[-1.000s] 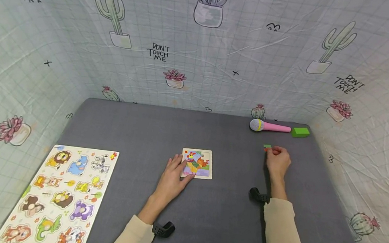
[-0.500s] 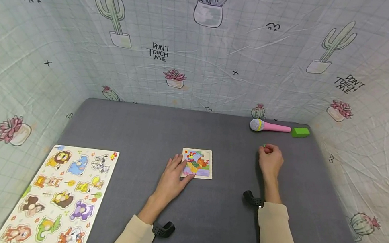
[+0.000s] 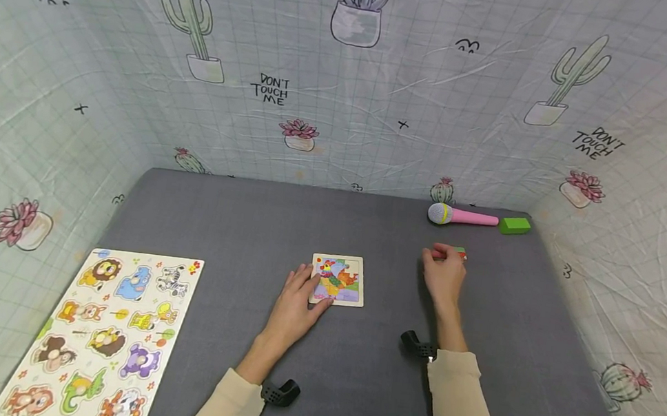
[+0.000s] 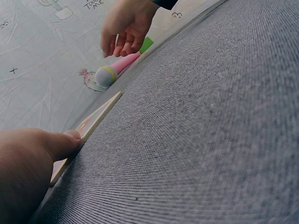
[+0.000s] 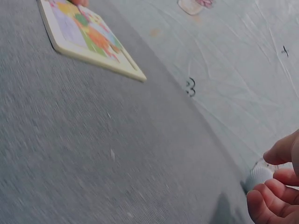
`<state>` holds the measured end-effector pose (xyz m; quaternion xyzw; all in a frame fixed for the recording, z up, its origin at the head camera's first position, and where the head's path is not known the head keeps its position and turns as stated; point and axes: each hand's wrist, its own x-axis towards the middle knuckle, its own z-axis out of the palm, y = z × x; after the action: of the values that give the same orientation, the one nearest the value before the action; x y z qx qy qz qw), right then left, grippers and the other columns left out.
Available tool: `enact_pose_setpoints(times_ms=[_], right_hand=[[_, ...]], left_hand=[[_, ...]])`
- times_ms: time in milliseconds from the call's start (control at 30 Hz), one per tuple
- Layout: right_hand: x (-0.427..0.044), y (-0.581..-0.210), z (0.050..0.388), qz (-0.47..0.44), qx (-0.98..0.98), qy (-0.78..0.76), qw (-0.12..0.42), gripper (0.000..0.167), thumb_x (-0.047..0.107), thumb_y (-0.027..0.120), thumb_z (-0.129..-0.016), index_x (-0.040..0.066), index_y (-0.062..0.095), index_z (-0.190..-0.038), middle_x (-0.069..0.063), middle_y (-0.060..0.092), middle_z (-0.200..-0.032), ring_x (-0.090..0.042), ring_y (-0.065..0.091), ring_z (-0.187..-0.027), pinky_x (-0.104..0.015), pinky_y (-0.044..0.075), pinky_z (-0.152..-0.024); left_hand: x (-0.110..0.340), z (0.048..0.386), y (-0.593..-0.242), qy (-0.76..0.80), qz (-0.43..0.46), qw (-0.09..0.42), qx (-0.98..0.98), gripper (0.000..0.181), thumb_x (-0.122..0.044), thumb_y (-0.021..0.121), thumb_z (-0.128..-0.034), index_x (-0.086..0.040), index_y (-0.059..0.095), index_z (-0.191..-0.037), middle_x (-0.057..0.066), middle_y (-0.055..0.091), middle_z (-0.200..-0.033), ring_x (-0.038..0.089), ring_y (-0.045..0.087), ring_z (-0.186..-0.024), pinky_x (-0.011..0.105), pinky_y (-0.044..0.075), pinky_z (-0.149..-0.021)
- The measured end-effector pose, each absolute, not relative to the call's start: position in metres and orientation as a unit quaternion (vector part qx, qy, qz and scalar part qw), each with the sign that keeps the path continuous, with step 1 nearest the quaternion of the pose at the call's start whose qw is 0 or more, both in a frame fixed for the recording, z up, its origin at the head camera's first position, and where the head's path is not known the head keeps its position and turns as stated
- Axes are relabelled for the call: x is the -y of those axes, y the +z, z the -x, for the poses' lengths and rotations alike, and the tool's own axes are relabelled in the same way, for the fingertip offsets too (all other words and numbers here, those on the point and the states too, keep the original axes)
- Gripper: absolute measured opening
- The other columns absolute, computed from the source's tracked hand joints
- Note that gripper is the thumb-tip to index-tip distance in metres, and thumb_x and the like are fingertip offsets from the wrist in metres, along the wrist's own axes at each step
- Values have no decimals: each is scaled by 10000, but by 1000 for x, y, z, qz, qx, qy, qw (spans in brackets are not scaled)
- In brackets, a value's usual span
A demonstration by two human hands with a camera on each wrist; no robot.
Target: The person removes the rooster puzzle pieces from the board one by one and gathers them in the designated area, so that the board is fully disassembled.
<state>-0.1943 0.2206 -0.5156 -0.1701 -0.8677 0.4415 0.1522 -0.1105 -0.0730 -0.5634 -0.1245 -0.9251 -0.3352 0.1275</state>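
The small framed rooster puzzle [image 3: 352,300] lies flat on the dark table, with an empty gap at its upper right. My left hand [image 3: 291,312] rests on its left side, fingers extended and thumb at the near edge; in the left wrist view the thumb [image 4: 63,144] touches the frame. To the right, my right hand [image 3: 445,277] hovers with loosely bent fingers. No piece shows between them in the right wrist view, where that hand [image 5: 278,186] is partly cut off. A green and red piece [image 3: 461,252] is partly hidden behind the hand.
A pink toy microphone [image 3: 472,218] and a green block [image 3: 515,226] lie along the back right edge. At the left is a large animal puzzle board [image 3: 126,321]. Patterned cloth walls stand around the table's back and sides.
My right hand has moved left past the small green and red piece, which now shows to the right of the fingers in the same spot. My left hand and the framed puzzle have stayed still.
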Motion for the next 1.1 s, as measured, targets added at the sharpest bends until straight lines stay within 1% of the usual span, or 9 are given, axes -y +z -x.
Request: enact_pose_setpoints(times_ms=[67, 133, 200, 333, 433, 700, 967, 1100], right_hand=[[-216, -515, 193, 161, 868, 445, 150, 360, 251, 681, -923, 27, 683, -1205, -136, 718, -1033, 46, 570, -657, -191, 475, -643], [-211, -515, 192, 150, 869, 447, 148, 357, 249, 682, -927, 22, 678, -1203, -141, 709, -1033, 64, 555, -654, -172, 465, -636], [-205, -516, 191, 140, 870, 449, 147, 355, 245, 688, -926, 17, 677, -1197, -141, 702, -1032, 6, 608, -678, -159, 469, -620], [-194, -515, 188, 125, 870, 456, 140, 348, 244, 695, -926, 18, 673, -1190, -136, 690, -1026, -207, 699, -784, -174, 480, -617], [-187, -515, 186, 116, 869, 461, 136, 340, 241, 699, -923, 17, 675, -1177, -139, 689, -1016, -273, 713, -819, -177, 482, -616], [-166, -519, 181, 92, 872, 462, 135, 314, 206, 706, -903, 9, 687, -1147, -154, 697, -1000, -276, 699, -830, -251, 518, -677], [-145, -520, 176, 79, 875, 463, 118, 300, 192, 711, -895, 8, 694, -1130, -156, 691, -987, -275, 678, -848, -342, 526, -750], [-136, -522, 175, 64, 880, 458, 111, 284, 175, 713, -899, 4, 708, -1125, -155, 688, -969, -269, 662, -844, -344, 519, -753]], left_hand=[[73, 111, -564, -335, 125, 128, 925, 568, -300, 788, -866, 51, 637, -1286, 251, 536, -1445, 398, 448, -1422, 543, 312, -1207], [73, 111, -564, -335, 126, 131, 925, 565, -299, 788, -866, 52, 639, -1283, 253, 538, -1442, 402, 453, -1417, 548, 317, -1202], [73, 111, -564, -334, 126, 132, 925, 564, -298, 788, -867, 51, 639, -1284, 253, 538, -1442, 402, 455, -1416, 548, 318, -1202], [73, 111, -564, -333, 127, 133, 925, 563, -298, 787, -867, 50, 639, -1285, 252, 536, -1444, 404, 455, -1415, 550, 319, -1200], [73, 111, -564, -332, 127, 133, 925, 564, -300, 786, -868, 48, 639, -1286, 251, 535, -1447, 404, 454, -1416, 551, 319, -1200], [73, 111, -564, -333, 129, 136, 924, 564, -301, 783, -871, 49, 637, -1288, 254, 534, -1446, 407, 454, -1415, 553, 318, -1200], [73, 112, -566, -333, 130, 137, 924, 567, -308, 782, -871, 46, 637, -1290, 251, 535, -1446, 405, 452, -1417, 552, 317, -1201], [73, 112, -566, -332, 131, 138, 924, 562, -305, 783, -872, 47, 639, -1285, 253, 537, -1442, 409, 458, -1411, 556, 320, -1198]])
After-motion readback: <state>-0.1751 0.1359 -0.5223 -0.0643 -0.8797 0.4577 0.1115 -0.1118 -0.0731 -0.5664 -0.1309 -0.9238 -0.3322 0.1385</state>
